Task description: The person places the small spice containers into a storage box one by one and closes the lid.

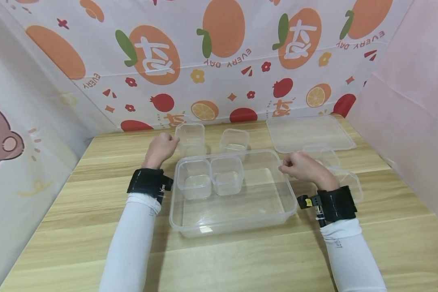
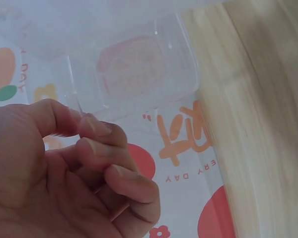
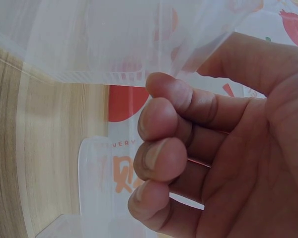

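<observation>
A large clear rectangular plastic container [image 1: 237,211] stands on the table. Two small clear containers, a left one [image 1: 194,180] and a right one [image 1: 227,176], sit side by side in its back left part. My left hand [image 1: 162,148] pinches the near-left rim of another small clear container [image 1: 190,140] behind the large one; thumb and forefinger meet at its edge in the left wrist view. At the large container's right rim, my right hand [image 1: 306,167] pinches the wall between thumb and curled fingers [image 3: 159,119].
One more small clear container [image 1: 235,140] stands behind the large one. A big flat clear lid [image 1: 310,132] lies at the back right, with small clear lids [image 1: 351,184] near the right wrist. A fruit-print cloth [image 1: 219,89] hangs along the table's back edge.
</observation>
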Demonstrator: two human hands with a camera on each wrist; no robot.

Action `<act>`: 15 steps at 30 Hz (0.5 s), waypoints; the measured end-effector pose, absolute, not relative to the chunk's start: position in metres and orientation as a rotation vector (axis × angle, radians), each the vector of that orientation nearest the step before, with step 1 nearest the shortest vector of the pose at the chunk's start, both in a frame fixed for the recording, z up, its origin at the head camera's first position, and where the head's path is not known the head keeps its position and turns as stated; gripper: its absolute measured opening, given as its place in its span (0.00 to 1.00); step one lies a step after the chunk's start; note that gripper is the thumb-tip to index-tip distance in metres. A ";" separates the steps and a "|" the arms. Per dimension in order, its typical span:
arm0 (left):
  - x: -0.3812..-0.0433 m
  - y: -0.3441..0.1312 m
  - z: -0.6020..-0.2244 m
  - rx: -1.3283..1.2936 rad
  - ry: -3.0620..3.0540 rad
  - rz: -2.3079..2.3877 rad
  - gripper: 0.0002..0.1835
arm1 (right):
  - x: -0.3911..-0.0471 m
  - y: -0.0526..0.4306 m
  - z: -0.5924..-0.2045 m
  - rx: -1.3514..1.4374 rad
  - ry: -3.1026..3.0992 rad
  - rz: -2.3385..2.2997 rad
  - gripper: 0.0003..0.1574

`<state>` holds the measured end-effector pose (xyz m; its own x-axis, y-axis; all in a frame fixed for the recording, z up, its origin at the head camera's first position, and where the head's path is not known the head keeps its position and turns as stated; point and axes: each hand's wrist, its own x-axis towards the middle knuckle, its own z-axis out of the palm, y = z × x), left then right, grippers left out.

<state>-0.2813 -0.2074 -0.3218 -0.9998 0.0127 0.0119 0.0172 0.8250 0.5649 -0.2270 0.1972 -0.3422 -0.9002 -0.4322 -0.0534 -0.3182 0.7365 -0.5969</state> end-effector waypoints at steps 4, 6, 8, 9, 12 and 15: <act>-0.280 -0.207 -0.321 -0.026 -2.940 -0.937 0.23 | -0.228 0.198 -0.343 -0.601 2.755 -0.891 0.17; -0.279 -0.207 -0.320 -0.026 -2.920 -0.953 0.24 | -0.228 0.198 -0.343 -0.596 2.752 -0.892 0.16; -0.278 -0.206 -0.319 -0.023 -2.896 -0.968 0.24 | -0.227 0.198 -0.343 -0.593 2.749 -0.893 0.17; -0.278 -0.206 -0.318 -0.024 -2.881 -0.975 0.24 | -0.227 0.198 -0.343 -0.594 2.747 -0.895 0.17; -0.276 -0.205 -0.316 -0.030 -2.839 -0.998 0.24 | -0.227 0.198 -0.343 -0.596 2.745 -0.896 0.17; -0.275 -0.204 -0.313 -0.043 -2.810 -1.014 0.24 | -0.227 0.198 -0.344 -0.601 2.751 -0.892 0.17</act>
<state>-0.2747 -0.2040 -0.3127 -0.9878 -0.0254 0.1539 0.0787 0.7708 0.6322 -0.2271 0.1979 -0.3440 -0.9003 -0.4322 -0.0524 -0.3192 0.7370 -0.5957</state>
